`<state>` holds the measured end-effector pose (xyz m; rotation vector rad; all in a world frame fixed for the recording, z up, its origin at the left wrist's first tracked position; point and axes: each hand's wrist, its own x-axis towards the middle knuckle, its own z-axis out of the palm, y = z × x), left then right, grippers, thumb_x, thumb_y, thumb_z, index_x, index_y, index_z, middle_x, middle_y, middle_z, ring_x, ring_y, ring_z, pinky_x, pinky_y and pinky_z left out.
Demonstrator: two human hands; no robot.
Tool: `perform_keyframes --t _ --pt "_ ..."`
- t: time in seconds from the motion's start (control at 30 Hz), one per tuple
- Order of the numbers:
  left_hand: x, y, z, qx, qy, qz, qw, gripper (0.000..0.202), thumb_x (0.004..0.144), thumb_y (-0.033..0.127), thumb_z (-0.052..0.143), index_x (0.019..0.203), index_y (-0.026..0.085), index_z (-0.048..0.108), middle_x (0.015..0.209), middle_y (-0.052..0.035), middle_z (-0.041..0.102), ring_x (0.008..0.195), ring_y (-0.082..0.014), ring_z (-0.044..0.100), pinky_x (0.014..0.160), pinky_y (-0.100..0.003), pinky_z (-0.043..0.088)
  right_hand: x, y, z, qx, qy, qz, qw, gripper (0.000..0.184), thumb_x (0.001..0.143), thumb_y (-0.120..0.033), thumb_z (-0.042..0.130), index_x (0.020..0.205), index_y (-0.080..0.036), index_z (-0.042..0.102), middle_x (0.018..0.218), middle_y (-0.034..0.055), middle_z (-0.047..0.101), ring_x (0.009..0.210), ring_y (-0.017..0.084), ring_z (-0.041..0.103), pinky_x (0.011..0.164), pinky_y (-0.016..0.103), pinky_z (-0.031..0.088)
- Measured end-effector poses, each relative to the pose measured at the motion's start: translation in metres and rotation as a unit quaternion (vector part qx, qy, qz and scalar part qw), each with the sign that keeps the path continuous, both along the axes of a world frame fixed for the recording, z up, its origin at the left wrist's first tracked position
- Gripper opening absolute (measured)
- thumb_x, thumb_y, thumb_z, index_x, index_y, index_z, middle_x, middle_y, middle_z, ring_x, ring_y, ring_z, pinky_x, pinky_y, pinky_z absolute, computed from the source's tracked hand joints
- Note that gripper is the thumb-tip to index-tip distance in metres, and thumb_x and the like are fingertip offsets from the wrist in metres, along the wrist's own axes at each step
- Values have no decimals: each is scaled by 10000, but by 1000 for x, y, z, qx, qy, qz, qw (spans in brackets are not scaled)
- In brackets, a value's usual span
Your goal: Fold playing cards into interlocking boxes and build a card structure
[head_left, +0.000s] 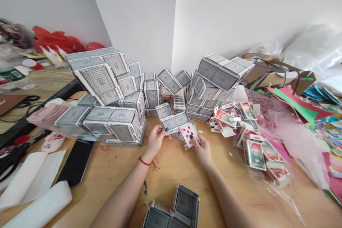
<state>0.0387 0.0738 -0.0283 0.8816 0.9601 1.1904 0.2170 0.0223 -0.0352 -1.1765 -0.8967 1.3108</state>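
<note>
My left hand (157, 137), with a red string bracelet on the wrist, pinches grey-backed playing cards (175, 121) between thumb and fingers. In my right hand (201, 151) the eight of diamonds playing card (188, 135) lies face up under the thumb. More card faces show partly between the two hands. Just behind the cards stands a clear case of cards (179, 103). Block structures of grey-backed cards rise at the left (114, 121) and at the right (211, 85). Another card block (173, 210) sits close to me.
Opened red-and-white card boxes (255, 153) lie in a heap on the right, beside pink plastic (291, 139) and coloured paper (296, 103). To the left are a black phone (76, 160), a white paper roll (42, 205) and black scissors (13, 158). A wall (227, 14) stands behind.
</note>
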Motion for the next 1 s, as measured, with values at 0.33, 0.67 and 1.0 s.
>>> perform_keyframes --t 0.33,0.67,1.0 --pt "-1 0 1 1 13 -22 1000 289 626 318 641 767 149 454 594 18 581 534 -140 596 529 -264 480 -5 -2 4 20 -7 -3 1000 307 727 -441 555 869 -179 482 680 29 636 525 180 619 470 286 490" --pt "-2 0 2 8 16 -24 1000 271 632 310 633 763 144 462 561 25 567 510 -132 583 526 -262 471 -5 -3 4 28 3 -4 1000 305 723 -446 559 848 -181 473 662 18 626 551 178 626 473 265 476" --pt "-3 0 1 26 40 -50 998 283 657 332 611 815 144 469 579 20 565 496 -119 560 542 -269 472 -7 -4 4 36 -28 -3 999 331 725 -478 542 871 -189 470 658 23 628 531 181 613 471 285 477"
